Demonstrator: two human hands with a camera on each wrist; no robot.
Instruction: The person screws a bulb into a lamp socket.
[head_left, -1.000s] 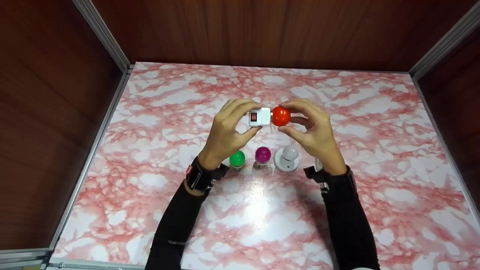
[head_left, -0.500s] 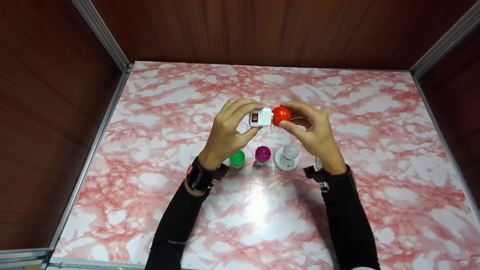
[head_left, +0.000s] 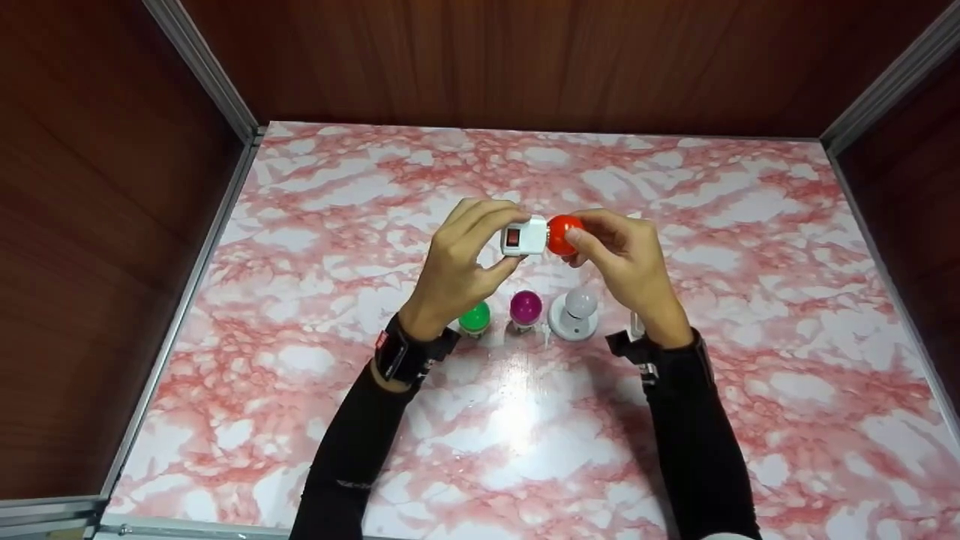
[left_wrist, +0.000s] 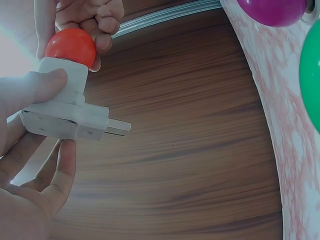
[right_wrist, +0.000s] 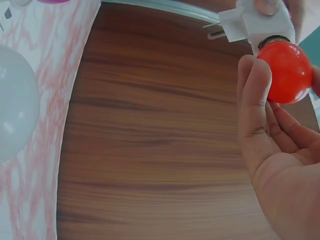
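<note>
My left hand (head_left: 454,262) grips a white plug-in lamp socket (head_left: 533,237) by its sides, above the table. A red rocker switch (head_left: 513,237) shows on its face, and metal prongs (left_wrist: 119,126) stick out in the left wrist view. At the socket's mouth sits a red bulb (head_left: 559,235), in line with it. My right hand (head_left: 630,255) pinches this bulb, thumb across its near face and fingers behind. In the right wrist view a strip of the bulb's metal base (right_wrist: 273,41) shows between globe and socket.
Below the hands on the marbled table (head_left: 750,300) stand a green bulb (head_left: 474,317), a purple bulb (head_left: 526,307) and a white bulb (head_left: 581,303) on a round white base (head_left: 576,331). A pale object (head_left: 637,325) is partly hidden by my right wrist. Wood-patterned panels (head_left: 525,67) enclose the table.
My right thumb has slid from the bulb's lower edge up over its face, with the fingers curling behind it. The socket and bulb have shifted slightly right.
</note>
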